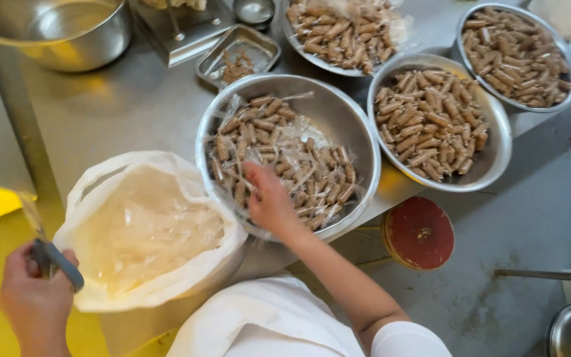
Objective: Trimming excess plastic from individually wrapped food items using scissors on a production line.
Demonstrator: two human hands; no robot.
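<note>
My right hand (269, 198) reaches into a wide steel bowl (340, 111) of brown rolls wrapped in clear film (279, 142). Its fingers curl down onto one wrapped roll near the bowl's front. My left hand (33, 301) is low at the left and grips a knife (53, 259) by its grey handle, the blade pointing up. Between the two hands stands a white bag (147, 228) holding loose clear wrappers.
Three more steel bowls of unwrapped brown rolls stand behind and right: one (497, 155) beside the first, one (566, 99) far right, one (302, 49) at the back. A small tray (264, 47) and a big steel pot (97, 46) stand on the table. A red round lid (419, 233) lies below.
</note>
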